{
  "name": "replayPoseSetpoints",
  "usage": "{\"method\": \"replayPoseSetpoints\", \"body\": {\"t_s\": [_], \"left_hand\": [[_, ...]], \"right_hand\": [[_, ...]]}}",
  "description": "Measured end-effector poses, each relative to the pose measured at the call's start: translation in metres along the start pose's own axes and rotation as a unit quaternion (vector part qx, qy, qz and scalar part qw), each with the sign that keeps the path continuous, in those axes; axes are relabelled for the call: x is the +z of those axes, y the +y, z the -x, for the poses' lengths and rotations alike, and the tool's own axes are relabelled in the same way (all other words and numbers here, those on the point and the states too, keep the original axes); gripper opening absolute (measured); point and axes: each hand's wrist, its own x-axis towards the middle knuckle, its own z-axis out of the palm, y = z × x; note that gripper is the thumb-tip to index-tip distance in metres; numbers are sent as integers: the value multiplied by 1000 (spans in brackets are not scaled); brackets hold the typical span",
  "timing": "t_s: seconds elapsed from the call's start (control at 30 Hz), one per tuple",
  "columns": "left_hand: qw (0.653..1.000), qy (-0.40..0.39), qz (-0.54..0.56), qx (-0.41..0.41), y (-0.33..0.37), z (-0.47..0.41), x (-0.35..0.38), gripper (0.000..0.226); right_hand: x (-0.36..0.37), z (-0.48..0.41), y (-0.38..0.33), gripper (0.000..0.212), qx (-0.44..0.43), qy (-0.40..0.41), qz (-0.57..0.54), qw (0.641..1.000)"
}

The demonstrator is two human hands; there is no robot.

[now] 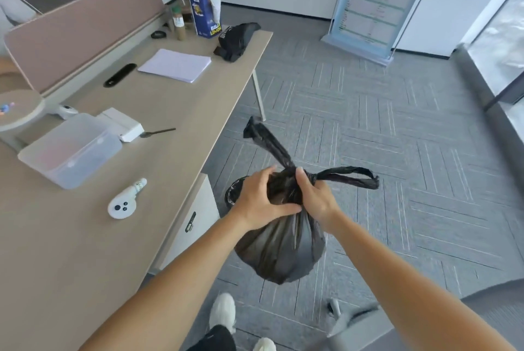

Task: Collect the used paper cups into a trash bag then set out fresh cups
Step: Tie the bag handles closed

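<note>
A full black trash bag (280,248) hangs in the air over the carpet, just right of the desk. Its two handle loops are knotted together at the top and stick out up-left and to the right. My left hand (259,203) grips the gathered neck of the bag from the left. My right hand (314,197) pinches the knot from the right. Behind the bag, the rim of a bin lined in black (234,194) shows beside the desk's drawer unit. No paper cups are visible.
The long beige desk (175,112) on the left carries a clear plastic box (71,149), a white controller (123,204), a spoon (158,132), a paper stack (175,64), a black cap (236,38) and a blue gift bag (202,7). A chair base (348,319) stands bottom right.
</note>
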Motion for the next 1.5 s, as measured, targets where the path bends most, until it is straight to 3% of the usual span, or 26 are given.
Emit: {"method": "replayPoseSetpoints", "body": {"t_s": [0.07, 0.13, 0.17, 0.4, 0.47, 0.57, 0.63, 0.67, 0.73, 0.8, 0.87, 0.9, 0.97, 1.07, 1.2, 1.37, 1.5], "left_hand": [[997, -50, -58, -19, -18, -21, -3, 137], [994, -76, -75, -24, -32, -42, 1, 144], [996, -75, -56, -15, -39, -56, 6, 140], [970, -169, 173, -18, -92, -140, 64, 69], [966, -150, 206, -41, -119, -160, 85, 58], [963, -98, 238, -77, -168, -193, 115, 64], [968, -83, 220, -89, -200, -215, 136, 40], [969, -81, 218, -86, -211, -225, 144, 25], [968, -78, 230, -62, -233, -241, 163, 14], [965, -65, 252, -33, -255, -253, 185, 15], [958, -51, 281, -21, -279, -263, 209, 9], [954, -51, 294, -18, -292, -269, 224, 10], [949, -59, 311, -18, -316, -277, 255, 29], [951, -80, 298, 6, -344, -287, 297, 53], [968, -125, 214, 26, -372, -300, 339, 42], [989, -125, 72, -10, -407, -309, 370, 47], [983, -180, 2, -30, -423, -314, 392, 42]], "right_hand": [[-5, -26, -1, 61, 34, -2, -52, 998], [-6, -49, -1, 72, 66, 1, -80, 995], [-5, -59, -1, 68, 69, 1, -87, 994], [35, -147, 42, 52, 68, 90, -96, 989], [49, -172, 64, 44, 51, 98, -87, 990], [52, -206, 100, 34, -10, 82, 3, 997], [38, -230, 136, 23, -82, 74, 80, 991], [29, -242, 157, 40, -108, 76, 131, 982], [16, -264, 202, 94, -134, 57, 262, 954], [14, -281, 245, 116, -106, -15, 273, 956], [27, -295, 290, 104, -61, -59, 118, 989], [37, -303, 311, 93, -48, -33, 25, 998], [61, -323, 351, 83, -12, 52, -138, 989], [97, -344, 388, 77, 15, 92, -234, 968], [113, -363, 427, 46, 10, 161, -189, 969], [114, -382, 469, 36, 22, 204, -59, 977], [110, -390, 492, 17, 16, 213, 33, 976]]}}
